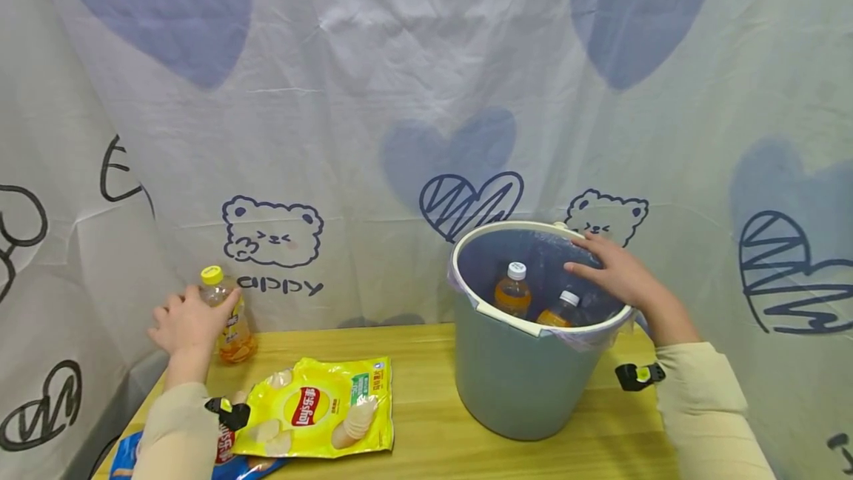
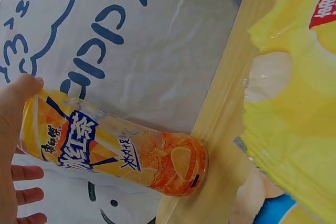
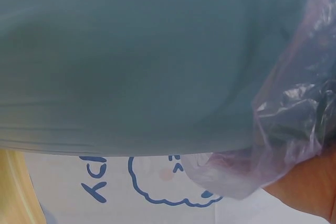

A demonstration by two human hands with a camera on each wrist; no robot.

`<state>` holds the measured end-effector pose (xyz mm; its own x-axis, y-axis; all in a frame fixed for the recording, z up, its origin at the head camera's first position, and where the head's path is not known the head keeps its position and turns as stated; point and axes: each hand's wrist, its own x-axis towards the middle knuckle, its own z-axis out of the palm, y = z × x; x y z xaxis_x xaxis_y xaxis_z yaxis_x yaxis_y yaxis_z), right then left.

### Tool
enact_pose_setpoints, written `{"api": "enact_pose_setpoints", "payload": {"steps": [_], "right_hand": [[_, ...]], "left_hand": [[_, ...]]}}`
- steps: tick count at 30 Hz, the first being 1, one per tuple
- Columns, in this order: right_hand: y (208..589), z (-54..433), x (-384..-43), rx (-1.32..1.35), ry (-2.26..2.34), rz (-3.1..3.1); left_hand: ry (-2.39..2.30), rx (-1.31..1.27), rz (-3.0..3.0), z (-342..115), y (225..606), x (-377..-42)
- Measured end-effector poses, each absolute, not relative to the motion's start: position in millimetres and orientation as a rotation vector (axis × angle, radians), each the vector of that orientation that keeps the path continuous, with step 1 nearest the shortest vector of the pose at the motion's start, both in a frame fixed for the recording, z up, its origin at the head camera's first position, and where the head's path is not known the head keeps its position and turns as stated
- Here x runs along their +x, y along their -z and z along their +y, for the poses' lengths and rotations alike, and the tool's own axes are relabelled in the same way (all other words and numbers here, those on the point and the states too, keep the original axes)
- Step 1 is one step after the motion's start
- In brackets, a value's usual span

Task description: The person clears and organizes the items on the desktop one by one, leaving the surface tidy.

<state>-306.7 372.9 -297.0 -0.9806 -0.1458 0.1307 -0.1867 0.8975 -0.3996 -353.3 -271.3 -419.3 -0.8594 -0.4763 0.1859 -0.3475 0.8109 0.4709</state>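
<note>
At the left, a bottle of orange iced tea with a yellow cap stands upright near the table's back edge. My left hand is beside its upper part, thumb along one side. In the left wrist view the thumb reaches over the yellow label of the bottle, while several other fingers extend straight, apart from it. My right hand lies over the right rim of a grey-blue bucket, fingers straight. Inside are two white-capped bottles of orange drink, one upright bottle and one leaning bottle.
A yellow Lay's chip bag lies flat on the wooden table, overlapping a blue chip bag. A clear plastic liner hangs over the bucket's rim. A printed white cloth hangs close behind the table.
</note>
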Motion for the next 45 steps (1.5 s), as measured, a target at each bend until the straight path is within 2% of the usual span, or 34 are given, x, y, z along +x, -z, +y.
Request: {"api": "enact_pose_setpoints", "payload": {"steps": [32,45], "right_hand": [[297.6,375.7,-308.1,0.280,-0.579,-2.961],[297.5,370.5,-307.9,0.232,-0.518,-3.004]], "left_hand": [[0.513,0.494,-2.677,-242.4,427.9,-316.4],[0.482,0.406,-2.545,-236.6,436.1,-312.3]]}}
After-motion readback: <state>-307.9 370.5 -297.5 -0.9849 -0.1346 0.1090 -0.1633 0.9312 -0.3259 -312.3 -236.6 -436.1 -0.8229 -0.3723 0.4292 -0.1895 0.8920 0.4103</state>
